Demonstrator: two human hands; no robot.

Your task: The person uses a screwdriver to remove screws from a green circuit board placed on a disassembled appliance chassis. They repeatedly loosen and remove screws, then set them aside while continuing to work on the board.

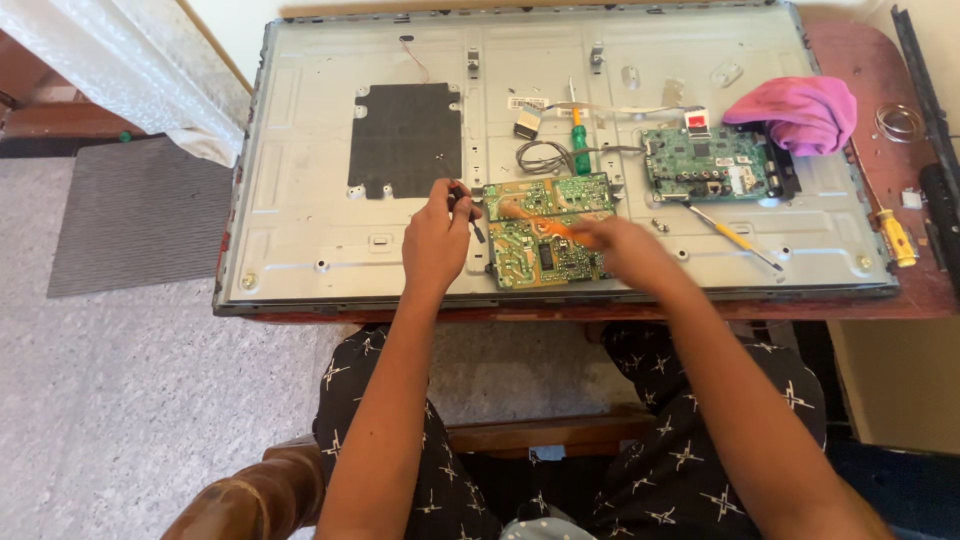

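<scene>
Green circuit board (545,232) lies on the grey metal back panel (300,200) of a flat screen, on the surface. The right hand (625,250) is closed around an orange-handled tool (540,222) laid across the board. The left hand (437,240), just left of the board, pinches a small dark part (462,194). A second board (705,162), screwdrivers and a pink cloth (800,110) lie to the right.

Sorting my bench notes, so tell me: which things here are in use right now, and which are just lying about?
In use: left hand on small black part; right hand with orange tool; green board.
Lying about: pink cloth, green screwdriver, yellow screwdriver, second board.
</scene>
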